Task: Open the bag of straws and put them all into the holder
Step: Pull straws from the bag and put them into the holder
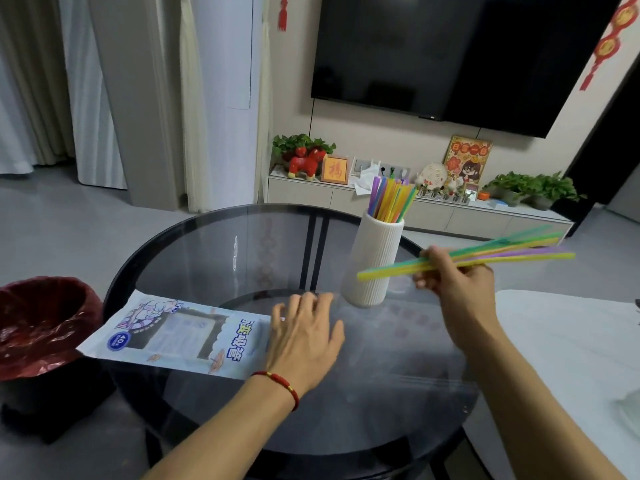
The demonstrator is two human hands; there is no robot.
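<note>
While the left hand (304,336), fingers spread, pins the flat printed straw bag (180,336), the right hand (453,284) pinches coloured plastic straws (491,254) at three o'clock of the ribbed white holder (374,261), apparently for insertion.

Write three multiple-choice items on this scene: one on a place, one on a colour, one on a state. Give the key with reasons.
1. Where does the bag lie?
A. on the glass table
B. in the bin
C. on the floor

2. What colour is the holder?
A. red
B. white
C. black

3. What does the right hand do?
A. lies flat on the table
B. grips a bundle of straws
C. holds the bag

Key: 1 A, it lies flat on the glass by the left hand; 2 B, its ribbed wall is white; 3 B, fingers curl round the bundle.
</note>
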